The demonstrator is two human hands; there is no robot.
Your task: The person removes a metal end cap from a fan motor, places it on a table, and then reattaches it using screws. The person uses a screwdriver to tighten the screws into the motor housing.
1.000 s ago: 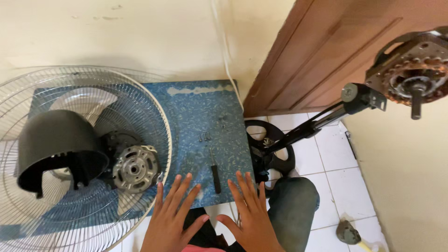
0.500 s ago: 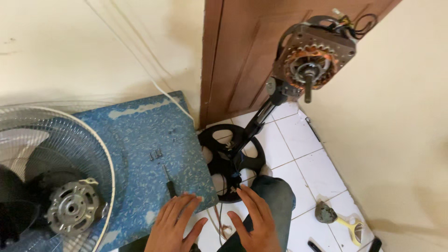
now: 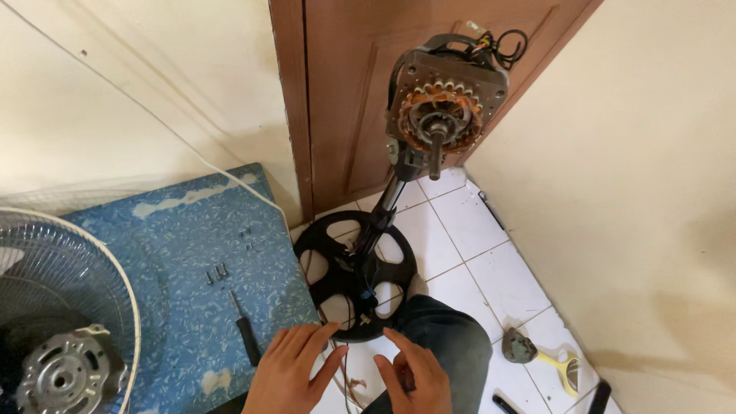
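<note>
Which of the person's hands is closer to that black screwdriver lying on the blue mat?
Left. The left hand lies just right of the screwdriver, fingers almost beside its handle. The right hand is farther right, on the knee, by the fan stand's round black base.

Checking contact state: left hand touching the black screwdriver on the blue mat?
Apart. The head view shows blue mat between the left hand and the screwdriver.

- Matt black plastic: round fan base (image 3: 354,277) at fingertips of left hand (image 3: 290,369) and right hand (image 3: 412,377).
- Bare metal, copper windings: motor (image 3: 440,115).
- Glossy white tiles (image 3: 502,264).
- Varnished brown wood: door (image 3: 368,77).
</note>
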